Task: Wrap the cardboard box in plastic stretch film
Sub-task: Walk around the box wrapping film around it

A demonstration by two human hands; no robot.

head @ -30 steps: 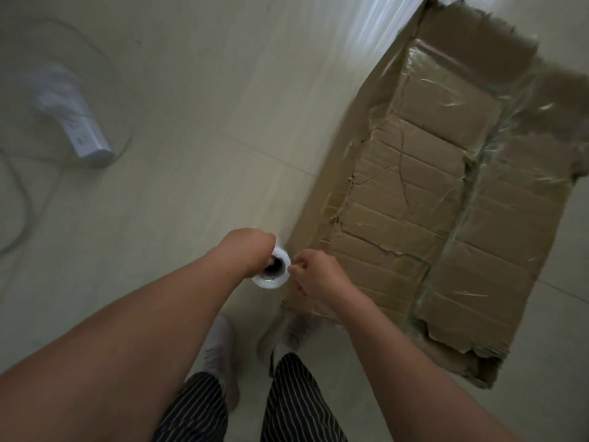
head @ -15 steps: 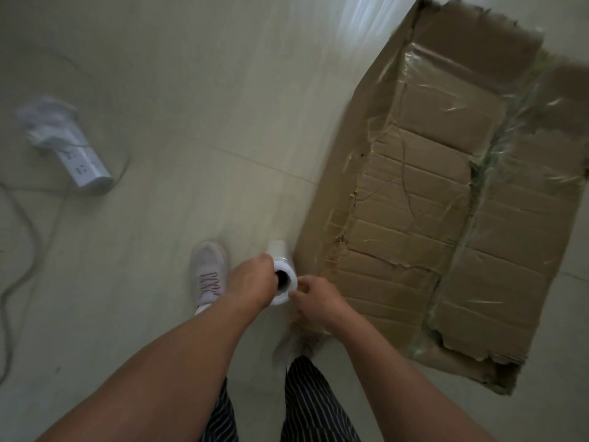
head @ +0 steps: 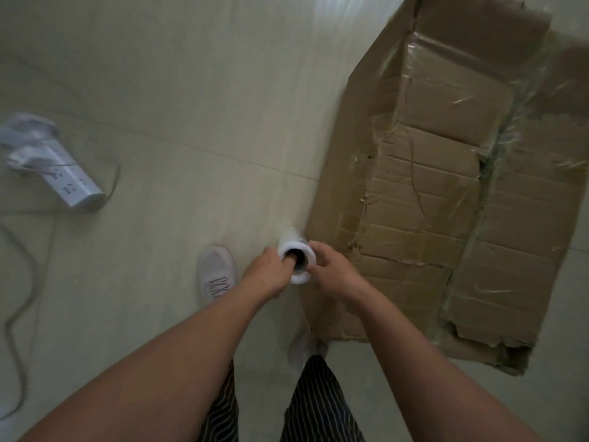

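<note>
Film roll point(head: 291, 240) — axis approx. vert.

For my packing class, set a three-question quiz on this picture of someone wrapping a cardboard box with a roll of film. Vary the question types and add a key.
1. True or false: the left hand has a finger inside the core of the white roll of stretch film.
2. Multiple choice: what lies on the pale tiled floor at the far left? A) a white power strip with its cable; B) scissors; C) a tape dispenser.
3. Short answer: the right hand also holds the roll. On which side of the roll does the torn brown cardboard box lie?

Key: 1 true; 2 A; 3 the right side.
</note>
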